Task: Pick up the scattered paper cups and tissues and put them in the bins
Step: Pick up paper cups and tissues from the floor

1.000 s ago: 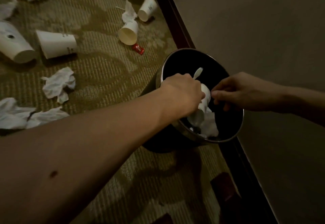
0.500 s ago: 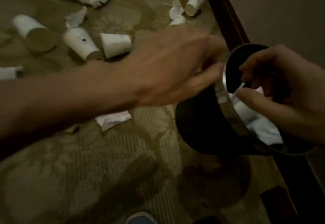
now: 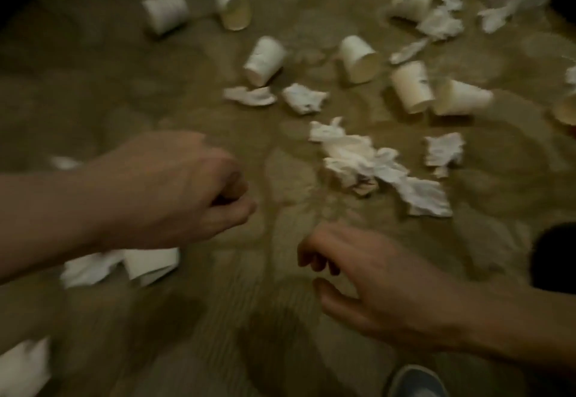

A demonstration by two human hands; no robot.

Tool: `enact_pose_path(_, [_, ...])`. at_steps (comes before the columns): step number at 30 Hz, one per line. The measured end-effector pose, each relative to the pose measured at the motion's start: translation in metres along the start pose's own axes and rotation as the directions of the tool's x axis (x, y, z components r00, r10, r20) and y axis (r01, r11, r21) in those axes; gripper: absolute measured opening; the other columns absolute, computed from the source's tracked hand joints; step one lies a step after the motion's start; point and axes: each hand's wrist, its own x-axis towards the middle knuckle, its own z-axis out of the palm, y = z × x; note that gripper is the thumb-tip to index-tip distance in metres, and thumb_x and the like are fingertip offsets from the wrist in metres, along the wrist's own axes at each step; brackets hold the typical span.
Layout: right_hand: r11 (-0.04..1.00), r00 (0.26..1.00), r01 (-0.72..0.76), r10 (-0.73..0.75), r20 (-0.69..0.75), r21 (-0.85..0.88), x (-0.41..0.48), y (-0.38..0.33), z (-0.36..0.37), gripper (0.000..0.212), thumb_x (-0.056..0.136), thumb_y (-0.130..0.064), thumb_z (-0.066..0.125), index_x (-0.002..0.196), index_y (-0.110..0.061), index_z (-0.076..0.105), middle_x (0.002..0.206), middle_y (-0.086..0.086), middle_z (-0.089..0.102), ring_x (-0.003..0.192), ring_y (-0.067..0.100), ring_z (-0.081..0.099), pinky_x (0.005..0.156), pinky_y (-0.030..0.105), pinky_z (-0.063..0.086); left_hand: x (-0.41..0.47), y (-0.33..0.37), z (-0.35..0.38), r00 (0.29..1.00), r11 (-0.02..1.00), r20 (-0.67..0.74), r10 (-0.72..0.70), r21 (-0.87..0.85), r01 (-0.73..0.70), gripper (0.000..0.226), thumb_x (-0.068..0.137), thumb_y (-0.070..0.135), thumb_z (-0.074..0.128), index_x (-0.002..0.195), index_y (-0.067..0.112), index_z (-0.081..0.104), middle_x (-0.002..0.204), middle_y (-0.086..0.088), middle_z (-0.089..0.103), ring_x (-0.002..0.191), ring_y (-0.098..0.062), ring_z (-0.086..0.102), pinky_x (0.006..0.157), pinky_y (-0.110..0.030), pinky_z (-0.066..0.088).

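Paper cups, at least eight, and roughly ten crumpled tissues lie scattered on the carpet around the left hand, curled closed on nothing visible, and the right hand, loosely curled and empty.

Dim, warm yellowish light; carpet falls to near-black at left edge and top-left corner, soft shadow low centre. Heavy motion blur throughout: left hand, right hand, paper cups smeared. Tissues read brightest.
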Motion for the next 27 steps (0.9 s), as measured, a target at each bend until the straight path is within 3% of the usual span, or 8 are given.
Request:
enact_pose_path(2, [0.995, 0.991, 0.094, -0.097, 0.088, 0.031, 0.032, -0.02, 0.042, 0.023, 0.089, -0.025, 0.059, 0.11, -0.028, 0.05, 0.096, -0.016, 0.046, 0.084, -0.002, 0.041, 0.074, 0.013, 0.034, -0.051, -0.033, 0.023, 0.991, 0.986, 0.023, -0.13, 0.108, 0.127, 0.051, 0.087, 0.059, 0.032, 0.058, 0.021, 0.047, 0.05, 0.002, 0.046, 0.044, -0.01, 0.041, 0.048, -0.029, 0.036])
enact_pose_path(6, [0.975, 0.942, 0.183, -0.21, 0.262, 0.125, 0.08, -0.059, 0.124, 0.025, 0.092, -0.031, 0.056, 0.115, -0.031, 0.047, 0.099, -0.019, 0.041, 0.087, -0.005, 0.037, 0.078, 0.012, 0.033, -0.156, -0.067, 0.088, 0.895, 0.878, 0.052, -0.442, -0.179, 0.444, 0.048, 0.088, 0.057, 0.041, 0.056, 0.022, 0.048, 0.05, 0.006, 0.047, 0.053, -0.005, 0.049, 0.052, -0.032, 0.038])
enact_pose_path(12, [0.972, 0.912, 0.112, -0.183, 0.368, 0.207, 0.116, -0.109, 0.223, 0.029, 0.092, -0.037, 0.061, 0.116, -0.027, 0.05, 0.107, -0.015, 0.048, 0.095, -0.005, 0.043, 0.085, 0.009, 0.035, -0.297, -0.059, 0.192, 0.583, 0.437, 0.136, -0.801, -0.533, 0.725, 0.018, 0.091, 0.046, 0.059, 0.084, 0.031, 0.065, 0.074, 0.012, 0.058, 0.068, -0.002, 0.054, 0.061, -0.027, 0.041])
enact_pose_path(15, [0.977, 0.891, -0.05, -0.05, 0.451, 0.209, 0.126, -0.13, 0.264, 0.04, 0.09, -0.044, 0.063, 0.122, -0.026, 0.048, 0.114, -0.01, 0.053, 0.101, 0.002, 0.05, 0.09, 0.022, 0.043, -0.337, -0.035, 0.236, 0.43, 0.225, 0.14, -0.892, -0.688, 0.69, 0.008, 0.087, 0.041, 0.068, 0.089, 0.034, 0.065, 0.08, 0.014, 0.061, 0.073, 0.001, 0.057, 0.062, -0.02, 0.042])
enact_pose_path(17, [0.959, 0.854, -0.195, 0.063, 0.516, 0.207, 0.133, -0.144, 0.286, 0.05, 0.086, -0.05, 0.067, 0.125, -0.027, 0.048, 0.116, -0.008, 0.056, 0.099, 0.005, 0.054, 0.082, 0.022, 0.044, -0.352, -0.021, 0.261, 0.388, 0.144, 0.181, -0.904, -0.725, 0.673, 0.016, 0.086, 0.042, 0.069, 0.1, 0.035, 0.065, 0.092, 0.016, 0.063, 0.081, 0.003, 0.057, 0.07, -0.02, 0.046])
enact_pose_path(21, [0.902, 0.823, -0.354, 0.176, 0.541, 0.245, 0.14, -0.164, 0.316, 0.058, 0.08, -0.055, 0.07, 0.124, -0.026, 0.048, 0.105, -0.011, 0.056, 0.088, 0.001, 0.054, 0.065, 0.018, 0.043, -0.358, -0.006, 0.293, 0.372, -0.008, 0.347, -0.861, -0.741, 0.672, 0.046, 0.089, 0.058, 0.059, 0.131, 0.04, 0.053, 0.115, 0.018, 0.06, 0.098, 0.006, 0.055, 0.082, -0.017, 0.045])
enact_pose_path(24, [0.863, 0.805, -0.434, 0.242, 0.541, 0.258, 0.141, -0.174, 0.326, 0.063, 0.079, -0.054, 0.072, 0.128, -0.023, 0.047, 0.109, -0.006, 0.059, 0.092, 0.007, 0.059, 0.068, 0.026, 0.052, -0.351, -0.002, 0.301, 0.374, -0.119, 0.403, -0.836, -0.797, 0.593, 0.053, 0.09, 0.061, 0.055, 0.137, 0.037, 0.049, 0.121, 0.015, 0.058, 0.103, 0.004, 0.055, 0.09, -0.023, 0.049])
enact_pose_path(27, [0.788, 0.791, -0.527, 0.317, 0.523, 0.32, 0.141, -0.184, 0.33, 0.069, 0.079, -0.051, 0.073, 0.133, -0.02, 0.044, 0.113, -0.002, 0.06, 0.093, 0.012, 0.061, 0.057, 0.024, 0.05, -0.351, 0.002, 0.302, 0.396, -0.195, 0.418, -0.817, -0.848, 0.493, 0.056, 0.09, 0.061, 0.055, 0.14, 0.036, 0.047, 0.132, 0.011, 0.057, 0.112, -0.001, 0.055, 0.099, -0.031, 0.048])
